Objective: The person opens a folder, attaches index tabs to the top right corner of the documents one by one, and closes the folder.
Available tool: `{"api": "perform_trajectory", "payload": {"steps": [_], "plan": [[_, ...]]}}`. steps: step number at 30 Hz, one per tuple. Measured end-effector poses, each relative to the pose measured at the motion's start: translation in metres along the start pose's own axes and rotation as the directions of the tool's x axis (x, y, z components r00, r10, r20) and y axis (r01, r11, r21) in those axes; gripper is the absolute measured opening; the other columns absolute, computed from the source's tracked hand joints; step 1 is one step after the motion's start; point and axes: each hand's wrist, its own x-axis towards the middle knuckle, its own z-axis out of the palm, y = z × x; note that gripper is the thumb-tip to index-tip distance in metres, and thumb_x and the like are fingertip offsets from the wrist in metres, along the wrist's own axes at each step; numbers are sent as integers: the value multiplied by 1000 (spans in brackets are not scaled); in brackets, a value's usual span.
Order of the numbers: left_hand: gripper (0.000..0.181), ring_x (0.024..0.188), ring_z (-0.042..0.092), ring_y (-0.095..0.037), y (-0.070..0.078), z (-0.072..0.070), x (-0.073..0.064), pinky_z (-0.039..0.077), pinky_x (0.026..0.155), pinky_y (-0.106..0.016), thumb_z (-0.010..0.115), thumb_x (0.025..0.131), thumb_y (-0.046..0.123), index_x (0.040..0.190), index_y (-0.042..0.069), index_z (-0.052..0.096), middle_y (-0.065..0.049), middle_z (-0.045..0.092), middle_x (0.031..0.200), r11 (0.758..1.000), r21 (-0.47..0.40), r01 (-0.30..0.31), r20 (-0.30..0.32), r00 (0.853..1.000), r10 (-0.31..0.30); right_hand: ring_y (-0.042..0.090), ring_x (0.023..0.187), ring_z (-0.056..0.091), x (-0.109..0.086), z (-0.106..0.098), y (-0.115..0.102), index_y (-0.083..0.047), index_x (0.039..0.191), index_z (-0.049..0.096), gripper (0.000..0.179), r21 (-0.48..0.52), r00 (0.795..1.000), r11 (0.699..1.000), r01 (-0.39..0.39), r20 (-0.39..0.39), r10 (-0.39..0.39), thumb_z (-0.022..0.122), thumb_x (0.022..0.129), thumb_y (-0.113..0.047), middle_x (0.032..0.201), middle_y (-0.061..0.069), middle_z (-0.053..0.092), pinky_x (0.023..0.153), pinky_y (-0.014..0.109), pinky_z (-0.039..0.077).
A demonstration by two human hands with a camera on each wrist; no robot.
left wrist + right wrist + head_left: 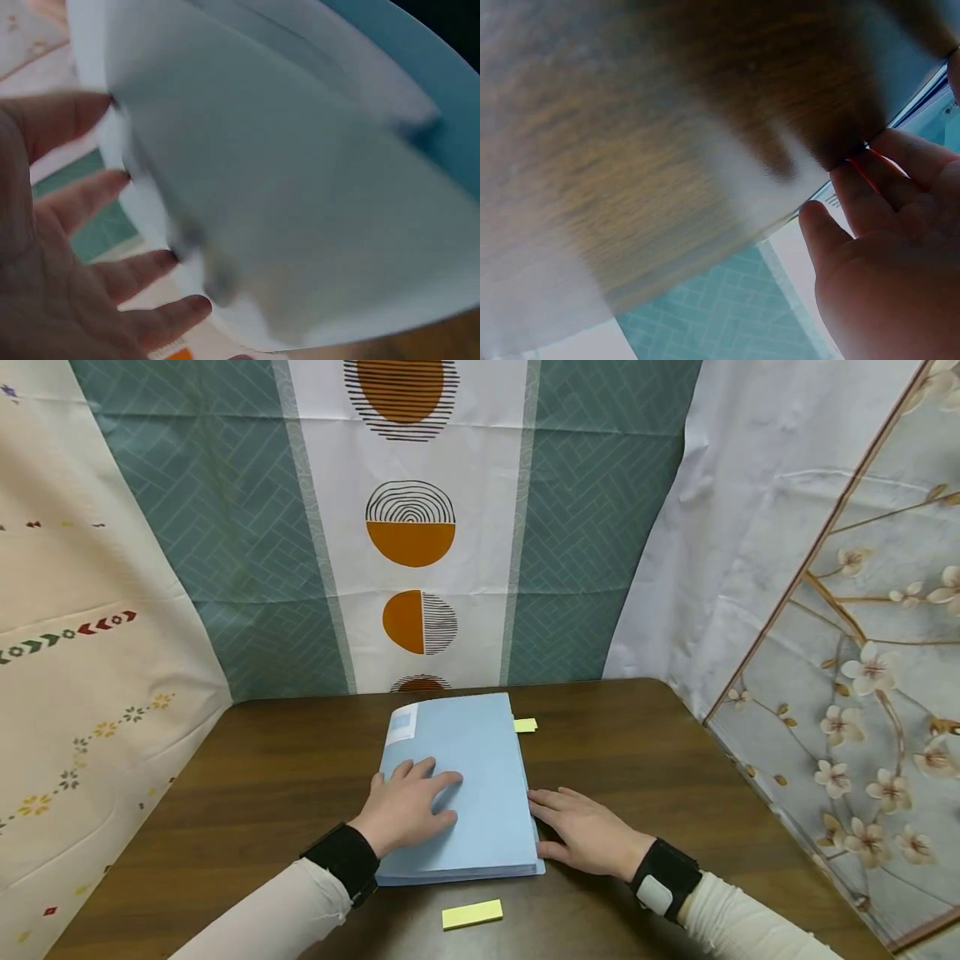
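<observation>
A light blue folder (472, 777) lies closed on the table, with a white label (402, 725) at its upper left corner. My left hand (408, 806) rests spread on the folder's cover; in the left wrist view its fingertips (196, 306) touch the pale surface. Along the folder's right edge lies my right hand (588, 831), fingers extended and fingertips right at that edge. The right wrist view shows its fingertips (844, 169) against the wooden tabletop (630, 172). A yellow sticky tab (526, 725) sticks out past the folder's upper right edge.
A yellow strip of sticky notes (472, 915) lies on the brown wooden table (300, 777), just in front of the folder. Behind the table hangs a green and white patterned curtain (480, 552). Floral cloth (862, 760) hangs on the right side.
</observation>
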Motion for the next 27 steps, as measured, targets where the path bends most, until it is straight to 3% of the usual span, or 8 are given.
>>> {"api": "perform_trajectory", "payload": {"steps": [6, 13, 19, 23, 27], "plan": [[54, 154, 37, -57, -9, 26, 4, 28, 104, -94, 80, 98, 46, 147, 28, 71, -19, 50, 165, 1000, 25, -1, 35, 999, 0, 32, 151, 53, 1, -2, 4, 3, 156, 58, 61, 43, 999, 999, -16, 32, 14, 71, 110, -36, 164, 18, 54, 123, 55, 40], [54, 154, 40, -52, -3, 35, 4, 27, 106, -92, 80, 98, 50, 147, 29, 72, -16, 54, 164, 997, 83, 11, 14, 1000, -13, 29, 142, 63, 8, -12, 9, 0, 151, 64, 48, 124, 999, 992, -31, -4, 31, 69, 112, -25, 151, 15, 67, 122, 58, 40], [56, 155, 40, -49, -3, 43, 5, 25, 110, -90, 73, 101, 58, 151, 33, 69, -14, 53, 166, 993, 116, 10, 20, 1000, -12, 25, 133, 69, 11, -11, 8, -11, 151, 68, 47, 54, 998, 998, 14, -59, -11, 73, 109, -30, 142, 11, 73, 120, 59, 42], [57, 155, 40, -48, -3, 44, 3, 24, 111, -90, 71, 102, 60, 152, 34, 68, -14, 52, 167, 993, 116, 18, 23, 1000, -21, 29, 130, 69, 9, -8, 5, -12, 142, 76, 39, -18, 996, 999, 43, -75, -44, 76, 107, -30, 139, 16, 73, 117, 58, 47], [57, 155, 40, -48, -3, 43, 3, 24, 111, -89, 72, 102, 59, 152, 34, 68, -13, 52, 167, 992, 121, 19, 24, 999, -22, 31, 131, 68, 7, -5, 4, -12, 143, 75, 41, -32, 996, 999, 31, -86, -34, 77, 106, -31, 142, 17, 71, 116, 54, 49]]}}
